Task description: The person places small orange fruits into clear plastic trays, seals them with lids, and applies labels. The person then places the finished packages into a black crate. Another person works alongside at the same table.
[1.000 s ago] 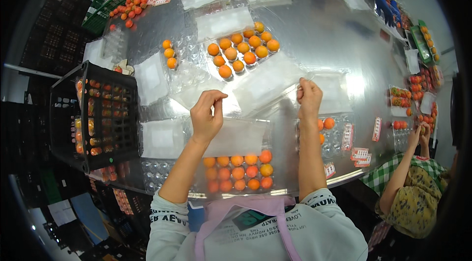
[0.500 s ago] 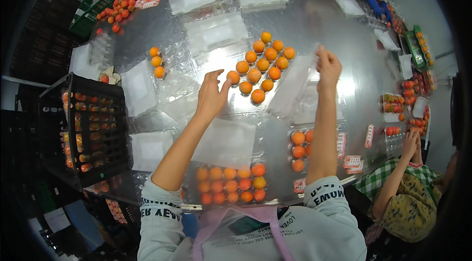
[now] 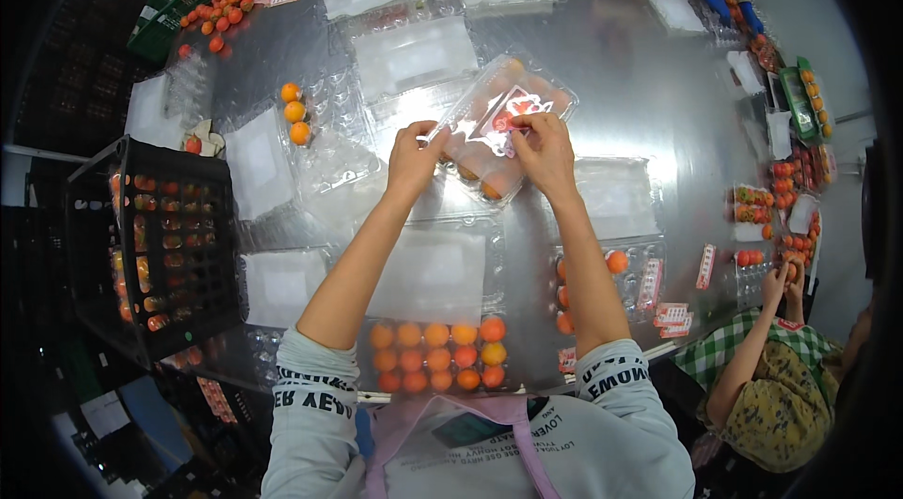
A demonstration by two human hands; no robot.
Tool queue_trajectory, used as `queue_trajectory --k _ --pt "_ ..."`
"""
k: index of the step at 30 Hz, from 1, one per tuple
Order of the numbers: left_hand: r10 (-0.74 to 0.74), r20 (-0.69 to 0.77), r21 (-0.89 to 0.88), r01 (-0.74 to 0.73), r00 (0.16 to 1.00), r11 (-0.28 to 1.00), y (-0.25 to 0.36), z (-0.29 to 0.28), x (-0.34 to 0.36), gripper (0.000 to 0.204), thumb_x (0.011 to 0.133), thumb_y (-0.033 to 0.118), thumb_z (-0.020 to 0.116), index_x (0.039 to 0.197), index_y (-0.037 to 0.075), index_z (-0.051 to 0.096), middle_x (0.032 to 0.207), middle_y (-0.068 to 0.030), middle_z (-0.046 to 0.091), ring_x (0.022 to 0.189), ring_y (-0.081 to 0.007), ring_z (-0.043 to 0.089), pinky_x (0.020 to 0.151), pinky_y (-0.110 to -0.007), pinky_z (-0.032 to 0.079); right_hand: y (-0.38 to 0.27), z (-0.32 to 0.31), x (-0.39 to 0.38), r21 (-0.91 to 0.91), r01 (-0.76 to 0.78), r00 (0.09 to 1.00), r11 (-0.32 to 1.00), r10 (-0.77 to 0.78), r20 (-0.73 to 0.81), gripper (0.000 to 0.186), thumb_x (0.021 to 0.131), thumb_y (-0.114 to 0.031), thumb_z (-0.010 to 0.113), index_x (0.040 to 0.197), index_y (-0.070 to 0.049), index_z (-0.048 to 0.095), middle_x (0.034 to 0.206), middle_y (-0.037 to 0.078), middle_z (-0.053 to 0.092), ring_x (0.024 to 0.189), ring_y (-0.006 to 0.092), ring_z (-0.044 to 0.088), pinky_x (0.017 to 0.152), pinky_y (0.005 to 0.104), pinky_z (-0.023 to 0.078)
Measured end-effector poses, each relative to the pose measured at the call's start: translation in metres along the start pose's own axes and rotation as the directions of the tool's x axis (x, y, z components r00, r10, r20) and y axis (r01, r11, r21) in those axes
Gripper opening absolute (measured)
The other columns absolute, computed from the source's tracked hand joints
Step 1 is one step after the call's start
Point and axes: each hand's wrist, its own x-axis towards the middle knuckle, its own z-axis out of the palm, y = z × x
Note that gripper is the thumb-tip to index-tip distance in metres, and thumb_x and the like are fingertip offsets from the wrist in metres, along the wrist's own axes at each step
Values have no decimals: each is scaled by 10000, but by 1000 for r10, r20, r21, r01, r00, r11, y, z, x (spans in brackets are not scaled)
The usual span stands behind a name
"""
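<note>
A clear plastic box (image 3: 470, 137) of round orange tomatoes lies tilted in the middle of the metal table, its printed lid folded down over the fruit. My left hand (image 3: 414, 160) holds the box's left edge, fingers curled round it. On the lid's lower right side, my right hand (image 3: 547, 153) presses with bent fingers close together. Glare and the lid hide most of the tomatoes. Left of the box, a short row of orange tomatoes (image 3: 294, 110) sits in an open clear tray.
Open trays with white liners (image 3: 414, 57) surround the box. A full tray of tomatoes (image 3: 437, 356) lies at the near edge. A black crate (image 3: 179, 254) of packed tomatoes stands left; label strips (image 3: 673, 316) lie right. Co-workers' gloved hands (image 3: 729, 10) and bare hands (image 3: 785, 283) work along the right side.
The lid, open at the right before, now covers the orange tomatoes. My right hand has come left and down onto it; my left hand has closed on the box's edge.
</note>
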Motion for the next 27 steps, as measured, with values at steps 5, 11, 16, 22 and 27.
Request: queue_trajectory --k 5,11,16,22,27 --pt "-199 103 -48 205 975 978 -35 7 15 461 830 251 683 1155 -42 539 986 -100 635 652 -117 582 577 -246 478 5 5 0 -32 28 999 999 -28 -16 176 770 -173 662 921 -83 678 940 76 587 941 263 522 842 362 428" --pt "-311 424 -125 396 851 910 13 -17 9 384 823 180 682 1109 -1 501 816 -82 661 612 -84 555 501 -208 415 13 5 -2 -82 -79 980 993 62 -189 445 733 -192 716 1122 -38 567 1176 155 483 1096 317 451 943 381 375" --pt "-382 482 -226 533 789 815 21 -5 -8 175 848 119 631 889 74 467 838 -98 683 598 -59 533 421 -191 304 28 21 -24 229 -334 875 914 392 -285 833 719 -223 753 1361 41 292 1335 234 336 1218 368 383 1000 431 347" --pt "-370 534 -311 583 760 750 25 -5 -21 186 854 74 611 882 90 428 854 -124 685 634 -53 548 403 -185 259 12 -14 -26 704 -566 647 430 761 54 888 739 -256 765 1384 78 254 1386 231 353 1150 327 483 855 371 450" --pt "-275 516 -417 519 811 747 43 -12 -50 245 822 86 647 877 85 408 815 -118 665 637 -76 578 404 -184 261 18 -33 -28 772 -590 719 238 591 367 565 821 -201 686 1269 65 468 1097 135 615 1016 218 594 838 328 488"
